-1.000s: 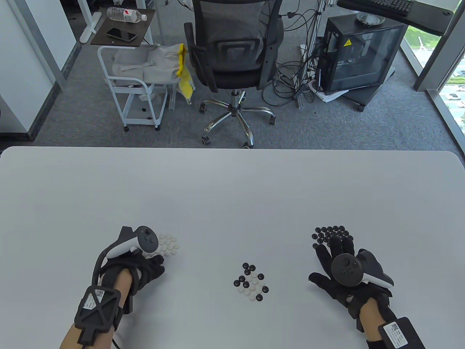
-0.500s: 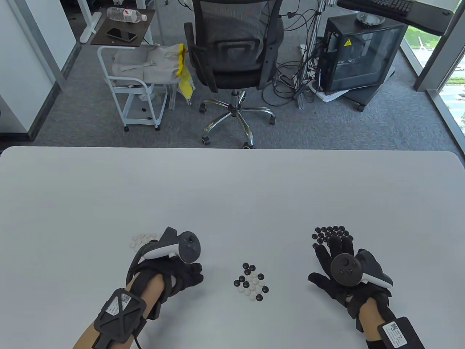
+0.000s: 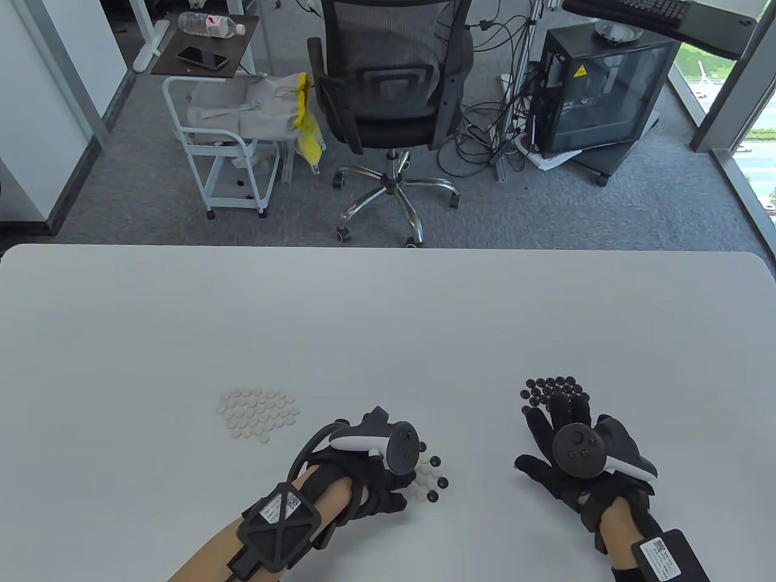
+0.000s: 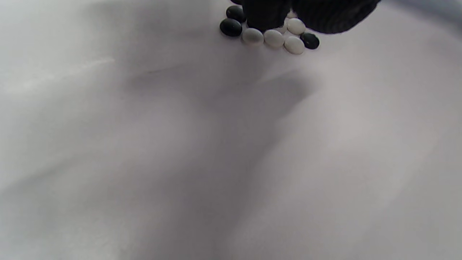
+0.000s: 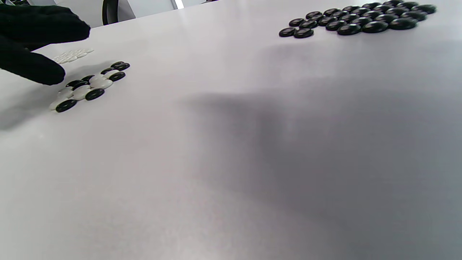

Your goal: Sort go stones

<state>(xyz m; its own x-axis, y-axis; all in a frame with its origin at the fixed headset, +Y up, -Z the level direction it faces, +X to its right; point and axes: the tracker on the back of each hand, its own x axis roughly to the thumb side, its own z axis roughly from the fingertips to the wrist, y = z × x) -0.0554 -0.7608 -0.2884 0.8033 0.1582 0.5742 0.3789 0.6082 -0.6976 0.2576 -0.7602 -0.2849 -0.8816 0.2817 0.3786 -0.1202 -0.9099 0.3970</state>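
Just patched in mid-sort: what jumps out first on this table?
Three clusters of stones: a white pile on the left, a black pile on the right, and a mixed pile in the middle. The left hand is over the mixed pile; the right hand lies flat beside the black pile.

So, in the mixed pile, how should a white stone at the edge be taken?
Judging from its flat, lens-like shape, pinch the white stone across its thin rim with the left hand, from above at the mixed pile's open side.
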